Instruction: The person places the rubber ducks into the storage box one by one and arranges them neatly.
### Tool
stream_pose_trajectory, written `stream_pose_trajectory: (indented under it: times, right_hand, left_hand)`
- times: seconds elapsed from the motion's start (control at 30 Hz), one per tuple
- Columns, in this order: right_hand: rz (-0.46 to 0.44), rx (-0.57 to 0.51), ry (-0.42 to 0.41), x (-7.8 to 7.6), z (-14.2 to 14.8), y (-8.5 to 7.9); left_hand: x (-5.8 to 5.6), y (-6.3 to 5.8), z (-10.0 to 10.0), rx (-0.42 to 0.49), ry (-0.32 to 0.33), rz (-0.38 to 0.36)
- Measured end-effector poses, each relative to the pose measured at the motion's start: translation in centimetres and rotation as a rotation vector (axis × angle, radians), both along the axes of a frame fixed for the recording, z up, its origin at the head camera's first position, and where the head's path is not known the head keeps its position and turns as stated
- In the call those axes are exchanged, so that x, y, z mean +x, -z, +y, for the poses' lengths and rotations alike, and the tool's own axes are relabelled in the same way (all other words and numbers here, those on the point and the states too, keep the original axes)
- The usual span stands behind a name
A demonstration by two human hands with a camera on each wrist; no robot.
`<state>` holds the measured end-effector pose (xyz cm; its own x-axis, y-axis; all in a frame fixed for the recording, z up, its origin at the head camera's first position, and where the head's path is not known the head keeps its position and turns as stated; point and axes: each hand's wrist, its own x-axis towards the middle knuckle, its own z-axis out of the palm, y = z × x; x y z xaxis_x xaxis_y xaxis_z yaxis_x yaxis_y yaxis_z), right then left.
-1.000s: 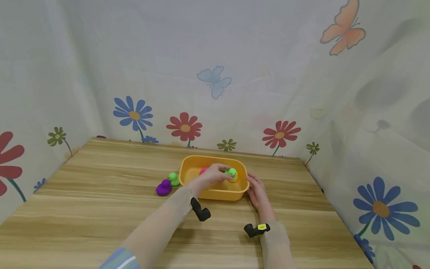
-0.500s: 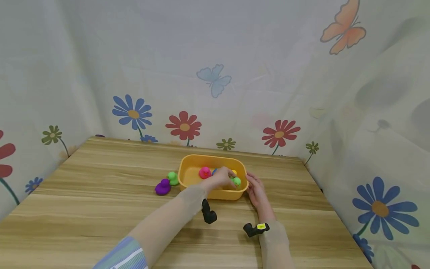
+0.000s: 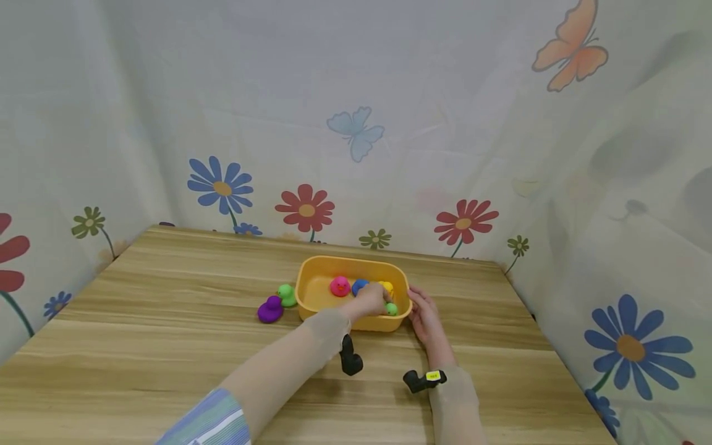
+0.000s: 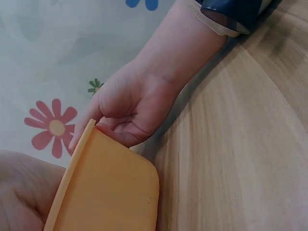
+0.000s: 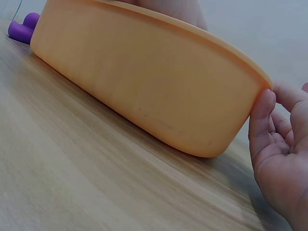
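Wood-grain bench (image 3: 167, 346); right hand (image 3: 425, 315) pinches orange tub (image 3: 378, 322); left hand (image 3: 371, 300) inside, grip unclear. Cramped reach could topple adjacent green duck (image 3: 392, 309).

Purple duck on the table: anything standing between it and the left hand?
Yes: the left hand is inside the orange tub, whose left end stands between it and the purple duck. The green duck outside sits beside that duck, slightly farther back.

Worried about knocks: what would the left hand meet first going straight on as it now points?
Likely the green duck inside the orange tray; depth is unclear, and the left hand may already touch it.
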<state>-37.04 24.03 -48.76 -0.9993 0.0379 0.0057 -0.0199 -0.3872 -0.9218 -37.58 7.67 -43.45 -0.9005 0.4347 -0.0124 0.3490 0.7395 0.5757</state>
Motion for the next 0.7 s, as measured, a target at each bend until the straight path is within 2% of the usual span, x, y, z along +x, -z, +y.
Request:
stream_pose_trajectory:
  times: [0.17,0.27,0.4,0.5,0.6,0.7]
  right_hand:
    - [0.009,-0.011,-0.005,0.0,0.1,0.2]
    - [0.015,-0.020,-0.009,0.0,0.1,0.3]
    - [0.020,-0.015,-0.011,0.0,0.2,0.2]
    - [0.010,-0.012,-0.005,0.0,0.1,0.2]
    - [0.001,-0.025,0.001,0.0,0.1,0.1]
    - [-0.001,-0.034,0.001,0.0,0.1,0.1]
  left_hand:
    - [0.2,-0.4,-0.4,-0.050,0.027,0.024]
    - [0.3,-1.1,-1.1,-0.022,0.029,0.010]
    - [0.5,-2.5,-2.6,0.131,0.017,-0.081]
    - [0.6,-3.6,-4.4,0.250,0.035,-0.112]
    - [0.5,-4.5,-6.6,0.354,0.062,-0.090]
    - [0.2,-5.1,-9.1,0.467,0.041,-0.065]
